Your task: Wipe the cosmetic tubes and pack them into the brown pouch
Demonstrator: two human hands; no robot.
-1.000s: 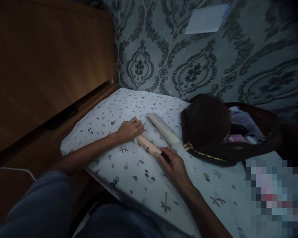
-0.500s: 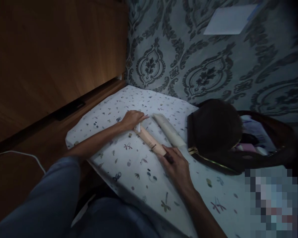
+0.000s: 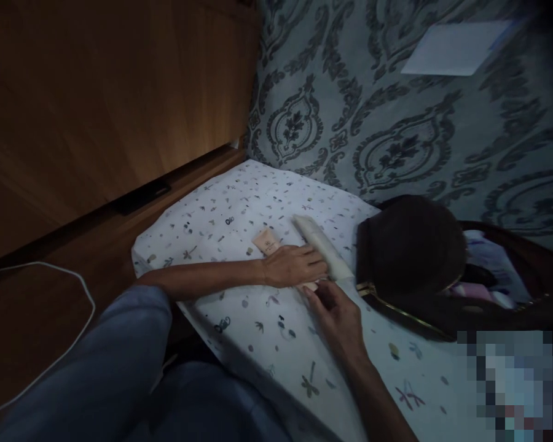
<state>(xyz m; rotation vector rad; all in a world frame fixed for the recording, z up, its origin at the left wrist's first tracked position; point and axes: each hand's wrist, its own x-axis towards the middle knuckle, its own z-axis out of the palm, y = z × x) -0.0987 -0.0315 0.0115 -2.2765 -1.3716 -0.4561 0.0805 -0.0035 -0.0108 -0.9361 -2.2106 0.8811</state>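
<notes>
While your left hand (image 3: 292, 265) lies palm down across the peach tube (image 3: 267, 242), only the tube's two ends show: the flat crimped end pokes out toward the upper left of the frame, and a short stub peeks out below the hand toward the lower right. That gives you its long axis, a diagonal from upper left to lower right over the printed cloth (image 3: 239, 202).

Your left hand is the one on it, fingers stretched out and laid loosely over the middle rather than closed round it, their tips reaching the white tube (image 3: 316, 239). That one lies just beside the peach one, on the same diagonal, on the side nearer the dark bag (image 3: 410, 252).

Your right hand (image 3: 338, 307) sits just below and right of the left, in line with the axis, its curled fingers meeting the stub end. Whether they pinch that end or merely touch it, you cannot tell in this dim light. Both hands are therefore on the peach tube, left over its body and right at its lower end.
</notes>
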